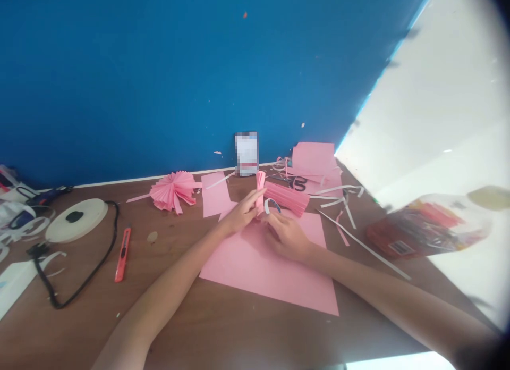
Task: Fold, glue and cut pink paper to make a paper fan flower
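My left hand pinches a folded, pleated strip of pink paper that stands upright over a large pink sheet on the brown table. My right hand is closed just right of it, its fingers holding a small curl of white tape against the strip. A second pleated pink bundle lies directly behind my hands. A finished pink paper fan rests further left.
Scissors and loose pink sheets lie at the back right, with white paper strips scattered. An orange box cutter, a white tape roll and a black cable sit left. A plastic bag is at right.
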`<state>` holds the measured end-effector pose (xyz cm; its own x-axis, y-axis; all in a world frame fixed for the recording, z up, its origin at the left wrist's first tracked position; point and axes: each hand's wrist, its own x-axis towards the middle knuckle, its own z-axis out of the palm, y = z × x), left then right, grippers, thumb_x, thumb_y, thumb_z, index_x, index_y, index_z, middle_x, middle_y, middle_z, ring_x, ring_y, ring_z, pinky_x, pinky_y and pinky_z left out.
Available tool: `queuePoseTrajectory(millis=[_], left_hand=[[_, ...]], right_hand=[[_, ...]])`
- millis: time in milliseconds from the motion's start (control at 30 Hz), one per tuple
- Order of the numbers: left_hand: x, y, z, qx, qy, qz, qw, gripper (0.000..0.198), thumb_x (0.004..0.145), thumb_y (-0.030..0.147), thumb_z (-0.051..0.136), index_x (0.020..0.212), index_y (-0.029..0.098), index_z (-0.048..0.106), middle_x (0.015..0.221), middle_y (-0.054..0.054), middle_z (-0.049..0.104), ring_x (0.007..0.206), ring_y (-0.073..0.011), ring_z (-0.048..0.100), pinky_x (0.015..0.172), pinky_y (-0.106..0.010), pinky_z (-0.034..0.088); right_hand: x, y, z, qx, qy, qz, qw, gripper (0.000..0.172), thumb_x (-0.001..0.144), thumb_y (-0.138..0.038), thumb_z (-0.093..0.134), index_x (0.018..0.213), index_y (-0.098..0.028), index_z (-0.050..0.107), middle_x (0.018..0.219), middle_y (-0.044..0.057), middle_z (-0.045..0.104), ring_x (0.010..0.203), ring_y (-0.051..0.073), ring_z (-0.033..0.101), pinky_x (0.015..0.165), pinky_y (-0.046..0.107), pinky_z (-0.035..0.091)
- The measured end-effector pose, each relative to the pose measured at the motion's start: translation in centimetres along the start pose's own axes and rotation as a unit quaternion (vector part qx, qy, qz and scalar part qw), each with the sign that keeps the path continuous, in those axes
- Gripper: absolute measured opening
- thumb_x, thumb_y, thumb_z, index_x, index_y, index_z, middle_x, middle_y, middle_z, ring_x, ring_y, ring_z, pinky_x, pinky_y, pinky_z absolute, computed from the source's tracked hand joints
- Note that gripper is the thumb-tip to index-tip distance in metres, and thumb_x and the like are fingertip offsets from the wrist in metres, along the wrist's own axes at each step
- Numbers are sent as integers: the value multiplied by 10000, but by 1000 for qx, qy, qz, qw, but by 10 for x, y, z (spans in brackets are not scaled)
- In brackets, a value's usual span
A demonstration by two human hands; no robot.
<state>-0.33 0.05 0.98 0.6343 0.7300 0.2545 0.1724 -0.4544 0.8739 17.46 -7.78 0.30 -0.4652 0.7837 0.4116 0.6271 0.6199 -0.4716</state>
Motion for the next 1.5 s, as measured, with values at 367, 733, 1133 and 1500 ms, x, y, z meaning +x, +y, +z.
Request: queuePoseTrajectory(millis=[367,733,1133,1500], left_hand=[[2,-7,1,-27,-27,-16,999,530,883,330,478,1400,276,374,1359,-112,418,1020,-197,549,865,-340,465],[2,-6,4,-3,-27,-6,1000,542,868,280,494,1396,290,373,1303,-93,457,930,-168,546,857,-339,469],[4,-8,1,-72,-27,-48,996,563,849,321,544,1389,286,390,1335,-111,447,829,-131,557,726,-275,494],[5,-7,2,-65,-65,-49,995,564,855,291,535,1395,301,374,1378,-89,415,868,-142,552,799,-310,478]], right_hand=[[5,2,7,-79,-50,-26,995,305,730,-62,407,1004,-178,476,944,86,561,853,219,465,730,329,369],[3,4,7,-40,-11,8,999,326,730,-72,432,1035,-182,459,959,85,552,882,225,490,729,321,394],[3,5,2,43,-17,16,999,433,697,-59,435,1110,-188,440,1099,101,581,1029,229,531,842,355,436],[9,5,6,26,-50,15,998,401,693,-78,452,1077,-189,422,1030,96,545,932,229,503,756,349,430]])
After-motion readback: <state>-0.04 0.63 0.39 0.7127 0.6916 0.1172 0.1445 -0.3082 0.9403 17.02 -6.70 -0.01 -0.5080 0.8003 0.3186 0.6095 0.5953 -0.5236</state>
